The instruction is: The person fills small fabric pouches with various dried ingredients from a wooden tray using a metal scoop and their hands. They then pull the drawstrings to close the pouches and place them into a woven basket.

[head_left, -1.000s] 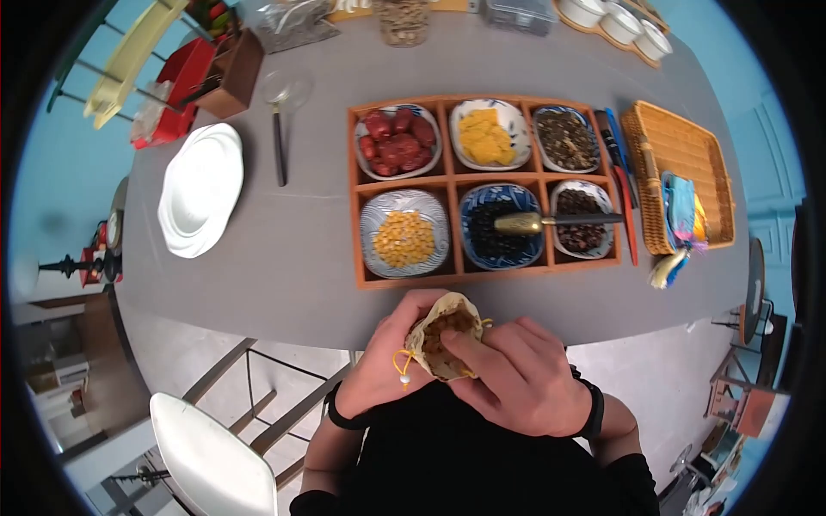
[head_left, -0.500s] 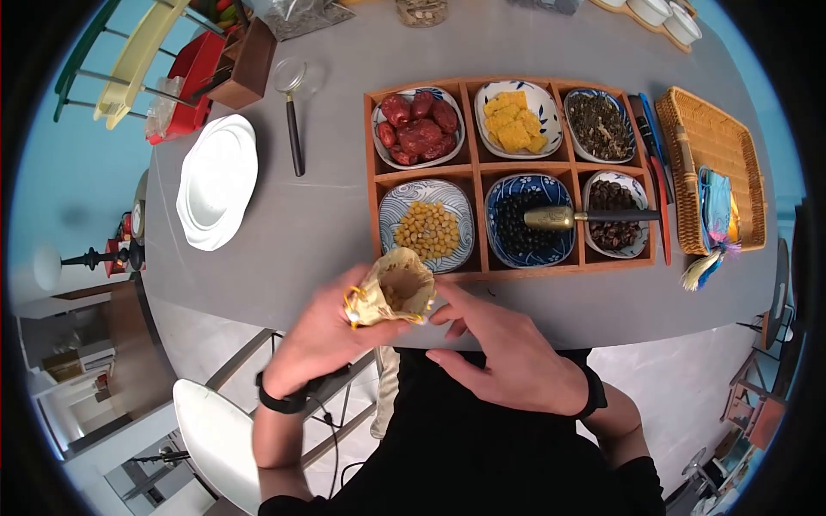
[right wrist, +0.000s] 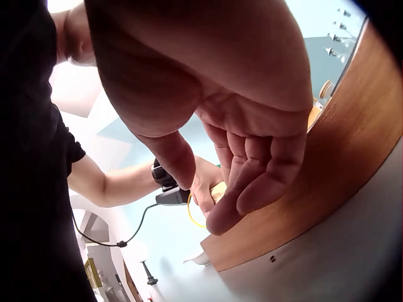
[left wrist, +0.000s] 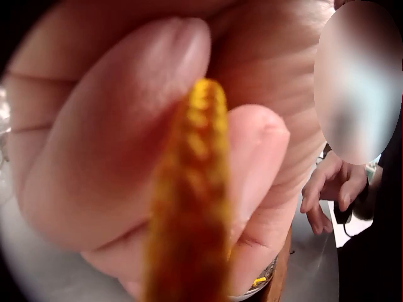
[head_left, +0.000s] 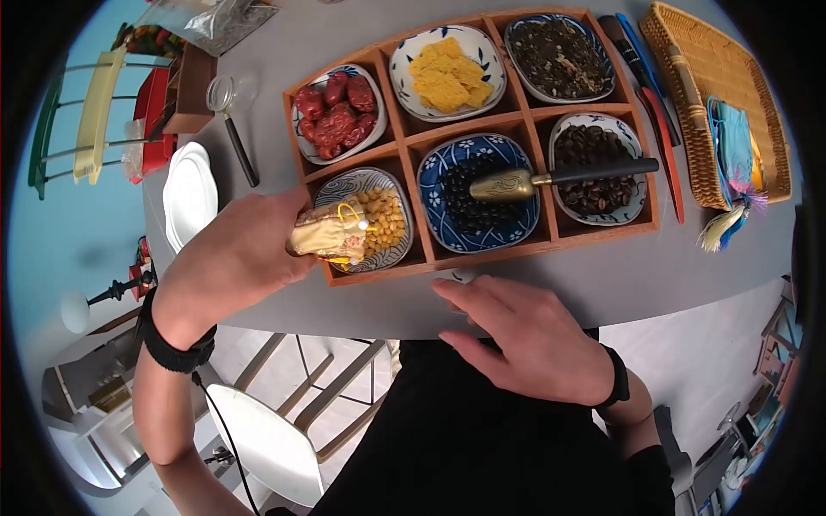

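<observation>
My left hand (head_left: pixel 232 245) grips a small cream drawstring pouch (head_left: pixel 327 234), tipped over on its side above a grey patterned dish (head_left: pixel 331 189) of yellow kernels (head_left: pixel 385 222). A yellow cord with a white bead hangs at the pouch's mouth, which faces down toward the kernels. Close up in the left wrist view, bent fingers (left wrist: pixel 119 138) surround a blurred yellow-orange strip (left wrist: pixel 192 207). My right hand (head_left: pixel 538 344) hovers by the table's front edge, holding nothing. Its fingers are loosely bent in the right wrist view.
A wooden compartment tray (head_left: pixel 413 129) holds dishes of red dates (head_left: pixel 335 120), yellow pieces (head_left: pixel 447 76), dried leaves, dark beans and black beans (head_left: pixel 482 211). Across the last two lies a brass scoop (head_left: pixel 508 184). White plates (head_left: pixel 189 193) stand left, a wicker basket (head_left: pixel 688 103) right.
My right hand's fingers have come out of the pouch and away from it. My left hand has moved left and forward, turning the pouch from upright to tipped over the kernel dish.
</observation>
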Tool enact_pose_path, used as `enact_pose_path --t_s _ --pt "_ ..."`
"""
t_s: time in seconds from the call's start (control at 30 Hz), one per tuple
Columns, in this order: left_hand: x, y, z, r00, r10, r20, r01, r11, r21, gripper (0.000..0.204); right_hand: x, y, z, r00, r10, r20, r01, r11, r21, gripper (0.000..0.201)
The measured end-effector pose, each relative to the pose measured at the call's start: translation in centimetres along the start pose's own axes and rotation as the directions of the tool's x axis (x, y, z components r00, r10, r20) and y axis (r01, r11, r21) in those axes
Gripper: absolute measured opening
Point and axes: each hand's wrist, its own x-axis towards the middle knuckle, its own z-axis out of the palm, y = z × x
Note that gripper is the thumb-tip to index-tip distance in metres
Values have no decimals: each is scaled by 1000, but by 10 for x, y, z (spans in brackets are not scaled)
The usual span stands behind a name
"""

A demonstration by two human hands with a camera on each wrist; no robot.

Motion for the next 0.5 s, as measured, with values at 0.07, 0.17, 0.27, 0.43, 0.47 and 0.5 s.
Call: enact_pose_path --t_s 0.07,0.17,0.27,0.43,0.47,0.5 --pt "1 7 -2 1000 -9 -18 10 995 98 35 -1 2 -5 1000 -4 -15 4 1000 1 40" --pt "-3 17 -5 1000 -4 -26 9 976 218 32 1 5 -12 997 -45 -57 44 999 -19 38" --pt "-10 27 -6 993 26 -112 9 953 302 28 -1 10 -15 998 -14 -61 14 1000 -3 37" --pt "-12 28 1 986 89 -142 -24 911 411 33 -3 14 -19 996 -9 -83 10 1000 11 37" --pt "-14 31 2 986 91 -141 -25 911 413 33 -3 14 -19 995 -16 -95 17 1000 11 37" --pt "-16 36 2 985 67 -156 7 904 428 32 -4 14 -20 995 -14 -99 15 1000 11 37"
